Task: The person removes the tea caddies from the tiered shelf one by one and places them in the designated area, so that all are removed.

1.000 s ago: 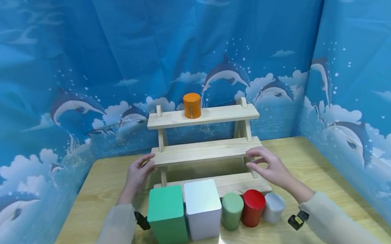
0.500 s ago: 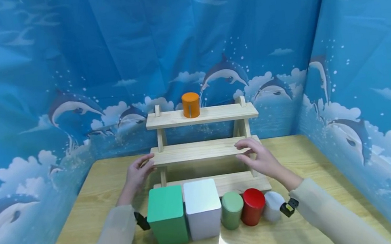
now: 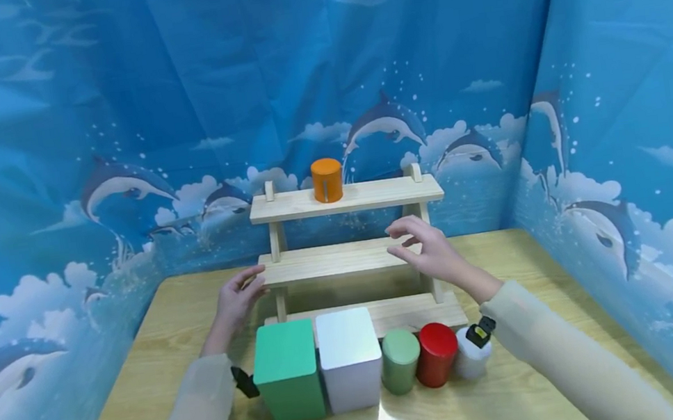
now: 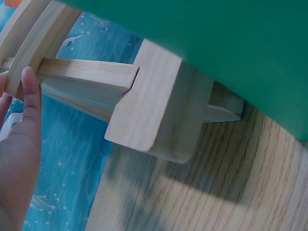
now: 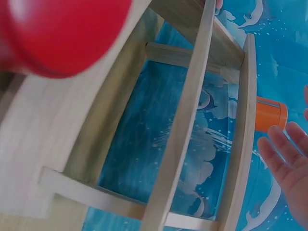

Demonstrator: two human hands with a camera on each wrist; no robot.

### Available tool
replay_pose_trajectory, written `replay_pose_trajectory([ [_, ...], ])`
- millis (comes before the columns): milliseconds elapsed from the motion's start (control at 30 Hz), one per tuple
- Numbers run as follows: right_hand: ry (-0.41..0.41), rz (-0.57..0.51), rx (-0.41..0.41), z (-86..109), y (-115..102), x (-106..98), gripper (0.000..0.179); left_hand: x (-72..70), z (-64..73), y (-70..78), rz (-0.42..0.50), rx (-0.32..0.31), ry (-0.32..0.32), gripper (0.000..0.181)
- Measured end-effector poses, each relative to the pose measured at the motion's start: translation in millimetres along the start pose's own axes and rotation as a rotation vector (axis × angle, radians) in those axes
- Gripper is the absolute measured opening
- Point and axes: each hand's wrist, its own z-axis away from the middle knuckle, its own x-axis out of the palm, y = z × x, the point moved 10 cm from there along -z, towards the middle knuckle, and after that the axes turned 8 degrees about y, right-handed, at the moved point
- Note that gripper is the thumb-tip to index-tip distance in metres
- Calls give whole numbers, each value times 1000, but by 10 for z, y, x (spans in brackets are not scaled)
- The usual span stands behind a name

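A three-tier wooden display stand (image 3: 342, 258) stands on the table. My left hand (image 3: 239, 299) grips the left end of its middle shelf, and in the left wrist view the fingers (image 4: 32, 98) lie against that shelf's edge. My right hand (image 3: 432, 251) hovers in front of the right part of the middle shelf, holding nothing, its fingers loosely bent and apart from the thumb. On the top shelf sits an orange cylinder (image 3: 327, 181), also seen in the right wrist view beyond the right fingertips.
In front of the stand, a row holds a green box (image 3: 288, 377), a white box (image 3: 350, 362), a light green cylinder (image 3: 401, 363), a red cylinder (image 3: 436, 355) and a white cylinder (image 3: 472, 358). Blue dolphin-print curtains (image 3: 317, 51) enclose the table (image 3: 142, 374).
My right hand has moved left and upward from beside the right end of the middle shelf. The left hand stays at the shelf's left end.
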Motion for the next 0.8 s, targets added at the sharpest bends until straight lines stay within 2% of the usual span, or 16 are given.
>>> replay_pose_trajectory([
  [333,-9,-29,29,-264,-89,35,27,1,9,4,-26,-17,16,44],
  [633,-24,-23,43,-500,6,141,28,4,16,48,-35,-10,35,39],
  [800,-14,-22,74,-621,40,170,32,29,28,67,-42,-8,15,43],
])
